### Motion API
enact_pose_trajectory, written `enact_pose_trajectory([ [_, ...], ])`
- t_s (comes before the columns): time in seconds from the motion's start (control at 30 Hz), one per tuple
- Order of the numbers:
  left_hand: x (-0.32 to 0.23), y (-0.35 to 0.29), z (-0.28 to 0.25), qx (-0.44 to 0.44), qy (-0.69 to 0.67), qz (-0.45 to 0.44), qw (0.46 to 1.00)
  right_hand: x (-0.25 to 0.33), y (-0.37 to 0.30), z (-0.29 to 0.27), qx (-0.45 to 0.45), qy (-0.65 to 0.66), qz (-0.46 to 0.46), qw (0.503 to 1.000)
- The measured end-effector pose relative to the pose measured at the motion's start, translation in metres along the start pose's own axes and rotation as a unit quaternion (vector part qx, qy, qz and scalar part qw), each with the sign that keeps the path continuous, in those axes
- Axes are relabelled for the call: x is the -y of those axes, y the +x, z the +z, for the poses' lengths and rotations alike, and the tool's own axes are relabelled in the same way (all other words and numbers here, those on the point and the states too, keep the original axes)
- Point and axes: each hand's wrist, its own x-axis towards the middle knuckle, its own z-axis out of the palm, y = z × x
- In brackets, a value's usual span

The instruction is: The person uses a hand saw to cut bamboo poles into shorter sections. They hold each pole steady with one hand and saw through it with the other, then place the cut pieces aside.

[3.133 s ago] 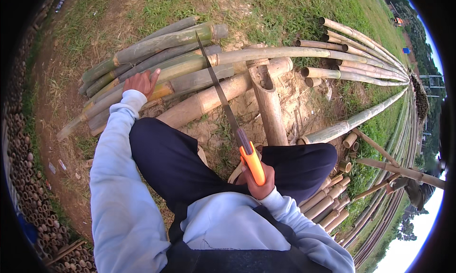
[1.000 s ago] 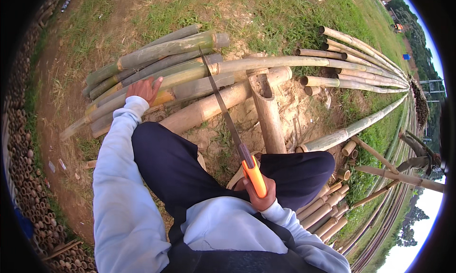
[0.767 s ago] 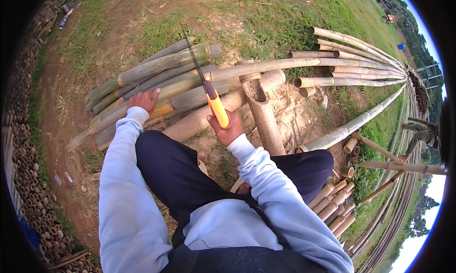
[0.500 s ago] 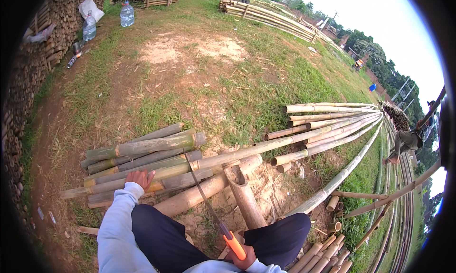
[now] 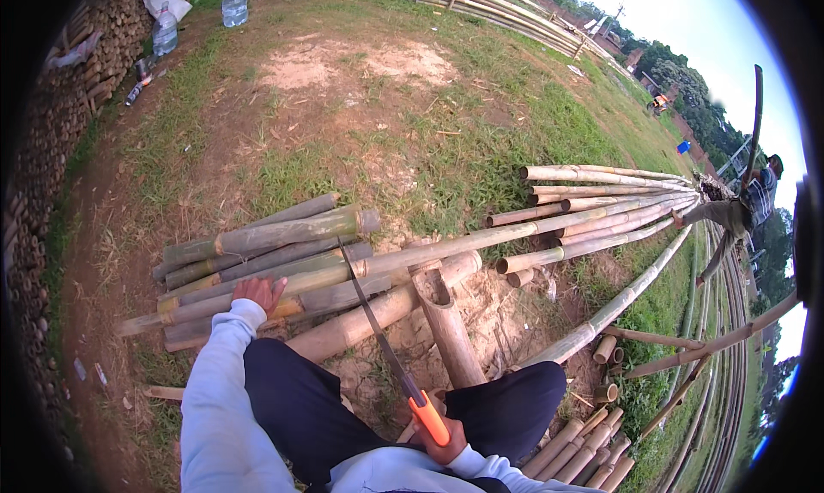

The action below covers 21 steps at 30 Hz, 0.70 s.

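Note:
My left hand (image 5: 260,294) lies over a long bamboo pole (image 5: 412,254), its fingers curved onto the top and the thumb apart. In my right hand (image 5: 444,433) is a hand saw (image 5: 378,334), held by its orange handle, low between my knees. The long dark blade slants up to the left and crosses the pole to the right of my left hand. Its teeth and the depth of any cut are too small to make out. Under the pole lie a thick bamboo log (image 5: 343,332) and an upright notched bamboo post (image 5: 448,334).
Cut bamboo lengths (image 5: 283,235) are stacked beyond my left hand. More long poles (image 5: 592,203) fan out to the right, and short pieces (image 5: 575,450) lie by my right knee. A person (image 5: 747,205) stands far right near a slanting pole. Water jugs (image 5: 234,6) stand at back left.
The saw and my right hand have shifted slightly forward along the stroke. My left hand stays on the pole. The person at far right has come more fully into view.

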Motion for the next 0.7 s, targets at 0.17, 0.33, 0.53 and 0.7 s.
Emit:
enact_pose_trajectory([
  [0.17,-0.006,0.009,0.003,0.030,-0.007,-0.021,0.999,0.006,0.068,0.029,-0.021,0.037,0.038,0.998],
  [0.33,-0.010,0.014,0.000,0.035,0.026,-0.022,0.999,0.018,0.208,0.083,-0.069,0.037,-0.067,0.995],
  [0.53,0.007,0.008,0.032,-0.008,0.001,-0.015,1.000,0.001,0.036,0.018,0.015,-0.014,0.050,0.999],
  [0.7,-0.004,0.011,0.018,-0.011,0.010,-0.012,1.000,0.007,0.036,0.003,-0.020,-0.008,-0.002,1.000],
])
